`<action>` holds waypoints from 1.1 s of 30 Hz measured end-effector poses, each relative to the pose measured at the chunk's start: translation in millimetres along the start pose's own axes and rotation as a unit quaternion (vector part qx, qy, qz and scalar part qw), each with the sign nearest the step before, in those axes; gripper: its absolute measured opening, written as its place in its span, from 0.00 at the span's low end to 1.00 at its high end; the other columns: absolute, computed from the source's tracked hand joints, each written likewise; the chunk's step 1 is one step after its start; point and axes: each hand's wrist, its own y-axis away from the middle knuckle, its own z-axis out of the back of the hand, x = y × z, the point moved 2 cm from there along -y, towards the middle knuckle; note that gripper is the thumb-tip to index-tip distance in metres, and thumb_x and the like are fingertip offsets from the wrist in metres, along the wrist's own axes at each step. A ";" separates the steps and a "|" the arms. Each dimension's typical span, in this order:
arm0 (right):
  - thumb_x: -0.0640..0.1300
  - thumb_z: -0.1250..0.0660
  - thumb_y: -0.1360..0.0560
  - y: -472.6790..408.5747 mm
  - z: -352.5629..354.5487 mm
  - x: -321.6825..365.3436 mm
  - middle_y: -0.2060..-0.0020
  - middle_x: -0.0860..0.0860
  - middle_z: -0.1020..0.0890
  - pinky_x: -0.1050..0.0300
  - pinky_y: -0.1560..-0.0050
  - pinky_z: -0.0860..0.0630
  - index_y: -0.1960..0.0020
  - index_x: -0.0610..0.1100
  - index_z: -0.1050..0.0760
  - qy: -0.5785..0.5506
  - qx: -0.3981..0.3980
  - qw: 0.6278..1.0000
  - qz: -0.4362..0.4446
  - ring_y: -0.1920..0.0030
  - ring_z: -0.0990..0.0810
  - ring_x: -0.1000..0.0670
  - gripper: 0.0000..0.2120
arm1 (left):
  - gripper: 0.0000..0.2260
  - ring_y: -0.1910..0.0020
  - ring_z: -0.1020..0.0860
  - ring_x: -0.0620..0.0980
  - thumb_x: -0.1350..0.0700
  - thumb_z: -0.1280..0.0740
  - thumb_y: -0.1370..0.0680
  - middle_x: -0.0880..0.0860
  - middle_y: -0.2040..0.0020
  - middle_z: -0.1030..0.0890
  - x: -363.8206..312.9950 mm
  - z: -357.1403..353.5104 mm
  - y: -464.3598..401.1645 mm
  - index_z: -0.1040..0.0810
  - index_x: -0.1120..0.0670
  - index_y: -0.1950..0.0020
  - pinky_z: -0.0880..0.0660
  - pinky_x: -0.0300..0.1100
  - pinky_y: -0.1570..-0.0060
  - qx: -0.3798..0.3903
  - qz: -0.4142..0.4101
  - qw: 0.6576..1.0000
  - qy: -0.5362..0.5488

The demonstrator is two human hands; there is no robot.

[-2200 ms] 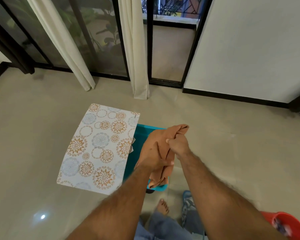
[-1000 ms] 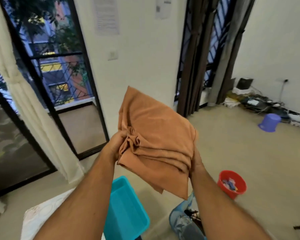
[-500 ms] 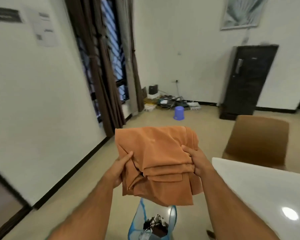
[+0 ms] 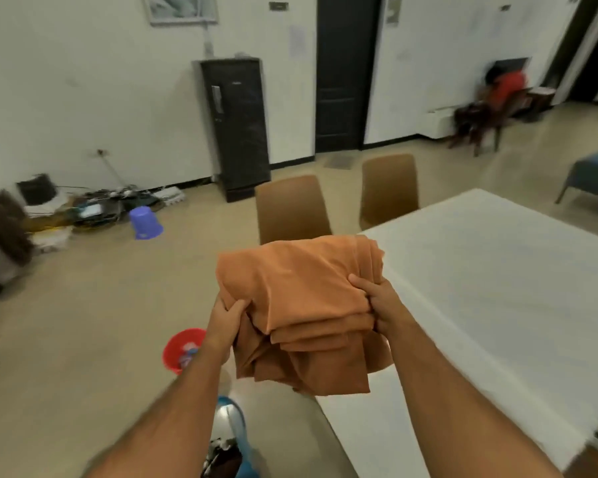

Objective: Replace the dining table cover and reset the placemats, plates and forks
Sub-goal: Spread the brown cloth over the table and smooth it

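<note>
I carry a folded orange table cover in front of me with both hands. My left hand grips its left edge, thumb on top. My right hand grips its right edge, fingers curled over the folds. The loose layers hang down below my hands. The bundle hovers over the near left corner of the bare white dining table, which fills the right side of the view.
Two brown chairs stand at the table's far side. A red bucket and a blue bin sit on the floor by my feet. A purple stool, cables and a dark cabinet line the far wall. A person in red sits at far right.
I lifted the orange cover from the teal tub by the window and turned right across the room. The white dining table and chairs have come into view, and the cover now hangs over its corner.
</note>
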 end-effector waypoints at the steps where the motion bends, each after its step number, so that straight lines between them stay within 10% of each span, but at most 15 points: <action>1: 0.50 0.25 0.28 7.5 22.3 1.5 0.42 0.45 0.18 0.43 0.40 0.22 0.32 0.43 0.27 -0.006 -0.029 1.000 0.003 0.44 0.18 0.44 0.27 | 0.20 0.41 0.22 0.54 0.55 0.30 0.24 0.55 0.38 0.21 0.4 -22.8 -2.8 0.28 0.54 0.33 0.25 0.53 0.39 0.027 0.003 1.000 -0.005; 8: 0.45 0.27 0.26 72.0 155.1 7.0 0.44 0.43 0.16 0.46 0.45 0.20 0.34 0.41 0.26 -0.082 -0.198 0.977 0.010 0.45 0.17 0.44 0.23 | 0.23 0.41 0.23 0.56 0.38 0.38 0.22 0.51 0.38 0.23 -8.3 -164.5 13.2 0.30 0.49 0.31 0.25 0.56 0.38 0.221 0.089 0.971 -0.026; 16: 0.47 0.31 0.23 102.7 209.3 -19.8 0.48 0.43 0.15 0.53 0.57 0.18 0.38 0.41 0.24 -0.124 -0.249 0.961 0.007 0.49 0.15 0.45 0.16 | 0.23 0.45 0.19 0.55 0.40 0.37 0.22 0.55 0.43 0.18 -18.4 -279.7 53.9 0.24 0.55 0.36 0.23 0.53 0.41 0.355 0.211 0.906 0.087; 20: 0.54 0.28 0.26 87.7 218.7 -22.9 0.41 0.45 0.19 0.54 0.51 0.20 0.33 0.42 0.26 0.075 -0.261 0.959 -0.085 0.43 0.19 0.46 0.26 | 0.18 0.55 0.25 0.50 0.47 0.40 0.19 0.55 0.45 0.24 -36.4 -310.2 59.4 0.28 0.58 0.35 0.30 0.45 0.47 0.303 0.121 0.943 -0.063; 24: 0.64 0.31 0.30 71.2 222.4 11.0 0.39 0.43 0.22 0.48 0.43 0.24 0.35 0.42 0.28 0.423 -0.375 0.803 -0.189 0.40 0.22 0.41 0.33 | 0.19 0.48 0.27 0.51 0.53 0.38 0.19 0.56 0.38 0.24 -51.3 -332.4 43.4 0.30 0.59 0.30 0.31 0.41 0.48 0.297 0.025 0.951 -0.083; 29: 0.71 0.38 0.28 32.4 167.8 88.1 0.49 0.47 0.17 0.46 0.55 0.19 0.46 0.45 0.22 0.197 -0.238 0.949 -0.056 0.49 0.18 0.46 0.30 | 0.13 0.46 0.20 0.48 0.52 0.38 0.19 0.50 0.43 0.19 -64.6 -366.4 57.9 0.25 0.52 0.36 0.22 0.42 0.45 0.429 -0.104 0.889 -0.125; 33: 0.48 0.35 0.23 5.1 163.3 102.3 0.53 0.45 0.18 0.47 0.55 0.19 0.48 0.42 0.24 0.149 -0.297 0.943 -0.020 0.55 0.20 0.46 0.10 | 0.13 0.49 0.21 0.44 0.50 0.37 0.19 0.48 0.44 0.21 -84.7 -380.5 42.5 0.27 0.50 0.36 0.25 0.33 0.54 0.457 -0.132 0.869 -0.137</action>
